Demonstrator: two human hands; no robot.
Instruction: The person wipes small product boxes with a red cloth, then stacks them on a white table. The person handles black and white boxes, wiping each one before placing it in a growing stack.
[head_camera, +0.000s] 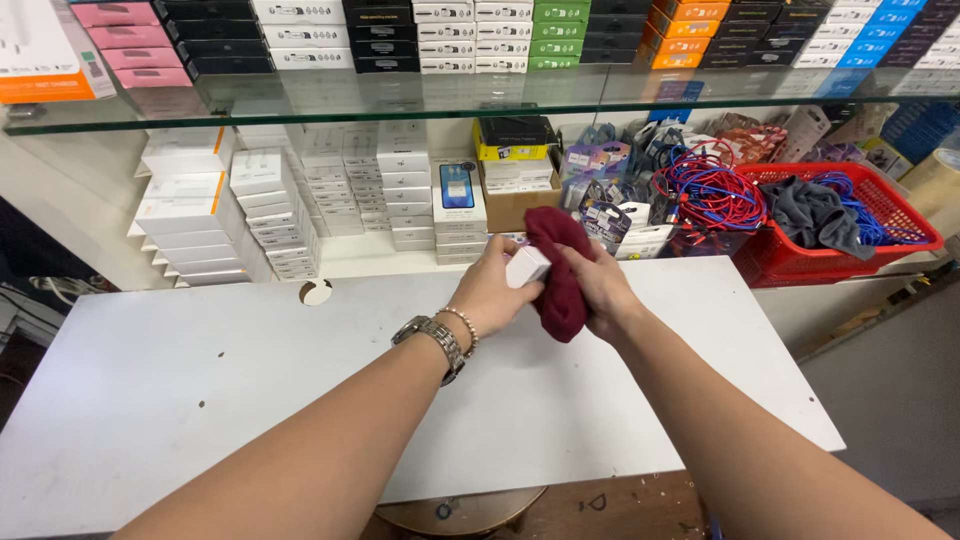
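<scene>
My left hand (487, 292) grips a small white box (526, 266) above the white table (200, 390). A watch and a bead bracelet sit on that wrist. My right hand (600, 290) holds a dark red cloth (560, 270) pressed against the right side of the box. The cloth hangs over and below my right fingers. Both hands meet over the far middle of the table.
Stacks of white boxes (270, 205) line the shelf behind the table. A red basket (900, 215) with cables and a grey cloth stands at the right. A glass shelf (480, 100) with more boxes runs above. A round hole (316, 292) pierces the table top.
</scene>
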